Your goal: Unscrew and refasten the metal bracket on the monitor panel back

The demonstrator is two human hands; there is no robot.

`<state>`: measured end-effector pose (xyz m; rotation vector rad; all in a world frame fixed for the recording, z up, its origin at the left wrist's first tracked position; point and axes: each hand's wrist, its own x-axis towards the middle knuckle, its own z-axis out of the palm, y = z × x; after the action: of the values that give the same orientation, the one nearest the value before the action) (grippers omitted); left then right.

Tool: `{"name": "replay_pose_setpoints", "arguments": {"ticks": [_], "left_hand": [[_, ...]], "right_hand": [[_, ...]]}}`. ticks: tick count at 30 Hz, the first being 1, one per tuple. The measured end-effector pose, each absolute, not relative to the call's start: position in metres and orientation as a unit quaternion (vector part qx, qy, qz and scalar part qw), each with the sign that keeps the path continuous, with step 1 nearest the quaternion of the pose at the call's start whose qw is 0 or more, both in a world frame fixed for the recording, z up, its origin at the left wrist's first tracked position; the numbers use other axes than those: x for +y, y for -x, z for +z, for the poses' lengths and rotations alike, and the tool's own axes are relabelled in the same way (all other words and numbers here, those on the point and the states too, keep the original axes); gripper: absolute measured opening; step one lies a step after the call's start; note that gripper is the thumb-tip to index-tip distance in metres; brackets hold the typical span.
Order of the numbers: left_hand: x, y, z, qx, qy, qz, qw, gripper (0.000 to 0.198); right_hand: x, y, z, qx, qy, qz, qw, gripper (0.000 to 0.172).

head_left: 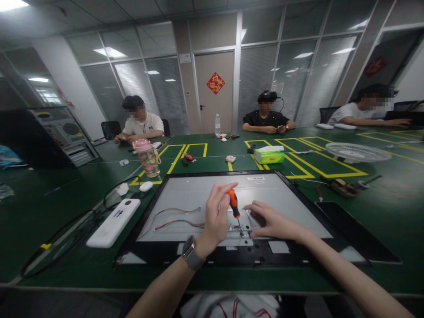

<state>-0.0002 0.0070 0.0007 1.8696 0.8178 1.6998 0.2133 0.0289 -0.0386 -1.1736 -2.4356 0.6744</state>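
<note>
My left hand is closed round the orange and black handle of a screwdriver, which stands nearly upright. Its tip meets a small metal bracket with a circuit board near the lower middle of a large flat display panel. To the right of the shaft, my right hand rests with thumb and fingers apart at the bracket's edge. The panel lies flat with its grey metal back up and a black frame round it. Thin wires run across it to the left of my left hand.
Left of the panel lie a white power bank and black cables. A pink-lidded bottle and a green tissue pack stand beyond. At right are a black slab and a white round grille. Several people sit across the table.
</note>
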Motion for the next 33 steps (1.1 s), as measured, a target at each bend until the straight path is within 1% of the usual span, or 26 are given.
{"name": "replay_pose_setpoints", "arguments": {"ticks": [2, 7, 9, 11, 13, 15, 17, 19, 22, 24, 25, 29, 31, 33], "left_hand": [[0.0065, -0.0002, 0.0005, 0.294, -0.685, 0.619, 0.247, 0.033], [0.0067, -0.0017, 0.0003, 0.319, -0.666, 0.636, 0.224, 0.019], [0.0070, -0.0014, 0.0002, 0.315, -0.656, 0.641, 0.244, 0.023], [0.0077, -0.0011, 0.0003, 0.304, -0.646, 0.637, 0.289, 0.029], [0.0088, -0.0012, 0.0003, 0.300, -0.633, 0.636, 0.324, 0.030], [0.0099, -0.0017, 0.0006, 0.315, -0.624, 0.640, 0.319, 0.025], [0.0104, -0.0021, 0.0014, 0.333, -0.621, 0.647, 0.291, 0.022], [0.0102, -0.0022, 0.0027, 0.336, -0.621, 0.648, 0.286, 0.024], [0.0095, -0.0025, 0.0042, 0.323, -0.604, 0.645, 0.339, 0.032], [0.0097, -0.0031, 0.0040, 0.325, -0.589, 0.643, 0.367, 0.032], [0.0102, -0.0033, 0.0036, 0.329, -0.588, 0.644, 0.363, 0.031], [0.0121, -0.0031, 0.0021, 0.345, -0.602, 0.658, 0.293, 0.019], [0.0120, -0.0026, 0.0025, 0.338, -0.603, 0.656, 0.303, 0.025], [0.0114, -0.0025, 0.0030, 0.324, -0.599, 0.645, 0.348, 0.033]], "right_hand": [[0.0295, -0.2136, -0.0398, -0.861, 0.414, 0.237, 0.176, 0.064], [0.0300, -0.2134, -0.0403, -0.864, 0.414, 0.230, 0.171, 0.066], [0.0298, -0.2133, -0.0399, -0.864, 0.416, 0.230, 0.169, 0.064], [0.0297, -0.2134, -0.0396, -0.863, 0.417, 0.230, 0.170, 0.064], [0.0296, -0.2135, -0.0393, -0.862, 0.416, 0.232, 0.172, 0.065], [0.0297, -0.2135, -0.0389, -0.862, 0.415, 0.234, 0.171, 0.066], [0.0298, -0.2134, -0.0384, -0.862, 0.417, 0.235, 0.167, 0.065], [0.0298, -0.2134, -0.0384, -0.861, 0.419, 0.234, 0.166, 0.065], [0.0299, -0.2139, -0.0391, -0.860, 0.419, 0.237, 0.169, 0.065], [0.0298, -0.2142, -0.0397, -0.860, 0.418, 0.238, 0.173, 0.065], [0.0298, -0.2143, -0.0398, -0.860, 0.418, 0.238, 0.173, 0.066], [0.0297, -0.2140, -0.0393, -0.860, 0.419, 0.236, 0.173, 0.066], [0.0295, -0.2138, -0.0388, -0.860, 0.419, 0.238, 0.171, 0.066], [0.0292, -0.2136, -0.0383, -0.860, 0.418, 0.238, 0.169, 0.065]]}}
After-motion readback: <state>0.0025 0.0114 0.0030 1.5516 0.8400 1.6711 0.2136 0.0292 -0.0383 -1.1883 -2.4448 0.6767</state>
